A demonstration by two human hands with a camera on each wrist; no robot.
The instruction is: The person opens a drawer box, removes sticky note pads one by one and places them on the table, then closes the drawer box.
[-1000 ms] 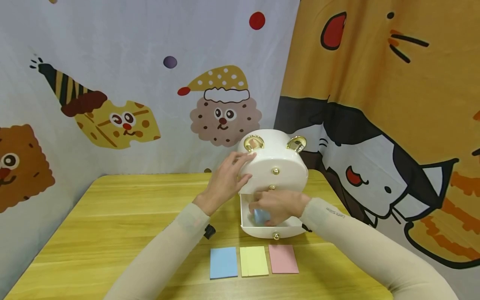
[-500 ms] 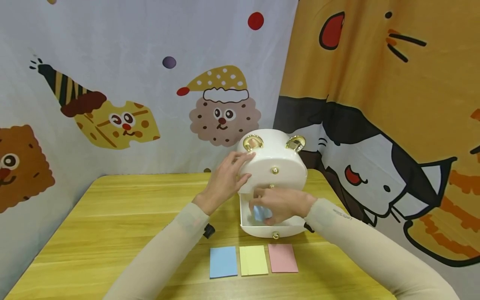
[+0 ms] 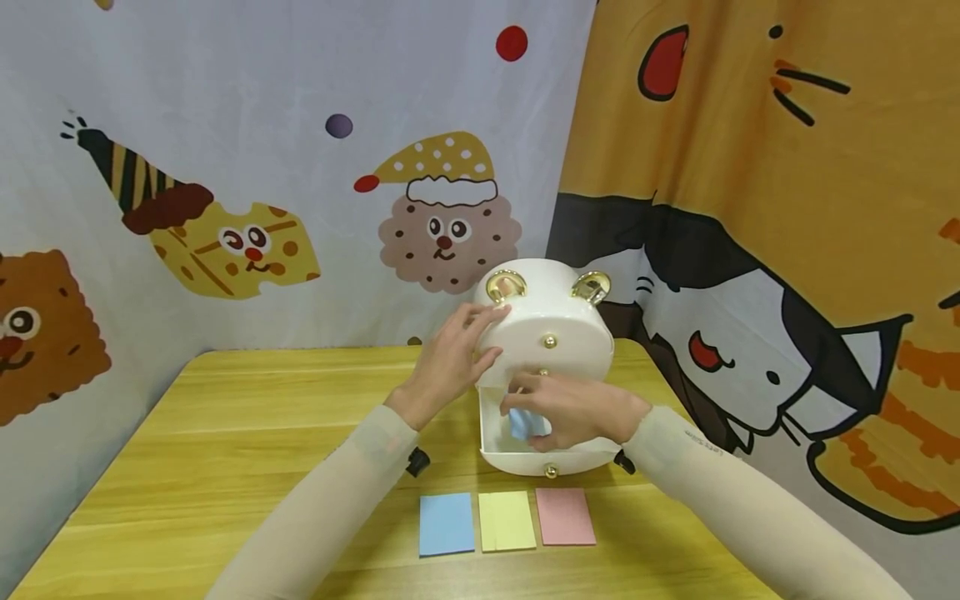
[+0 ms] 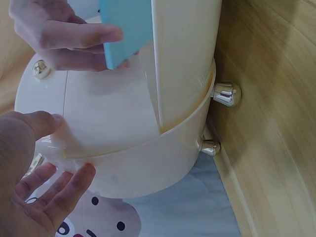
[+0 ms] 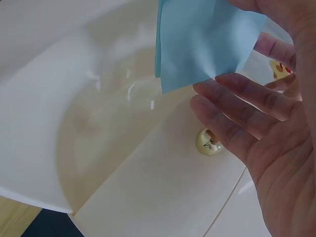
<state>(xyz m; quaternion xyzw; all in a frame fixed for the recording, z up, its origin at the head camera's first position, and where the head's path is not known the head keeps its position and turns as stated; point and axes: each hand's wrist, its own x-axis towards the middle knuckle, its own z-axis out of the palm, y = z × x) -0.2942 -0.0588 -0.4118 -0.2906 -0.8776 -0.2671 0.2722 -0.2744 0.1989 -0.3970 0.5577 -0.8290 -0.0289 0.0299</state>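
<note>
A white drawer organizer (image 3: 573, 358) with gold ears stands on the table, its bottom drawer (image 3: 517, 463) pulled out. My right hand (image 3: 577, 408) pinches a pad of blue sticky notes (image 5: 202, 44) between thumb and fingertips, above the pulled-out drawer. In the left wrist view the pad (image 4: 129, 32) appears as a thick blue block, tilted. My left hand (image 3: 450, 358) rests on the organizer's left side, thumb on the front face and fingers along the side wall, loosely spread. The right hand hides part of the drawer's inside.
In front of the organizer lie a blue note pad (image 3: 447, 524), a yellow note pad (image 3: 507, 522) and a pink note pad (image 3: 566, 517) in a row. Gold knobs (image 3: 551, 471) stick out from the drawer fronts. Printed curtains (image 3: 262, 167) hang behind the wooden table (image 3: 262, 433).
My right hand has shifted slightly up and to the right over the drawer, with the blue pad still in its fingers. The left hand has stayed in place on the organizer.
</note>
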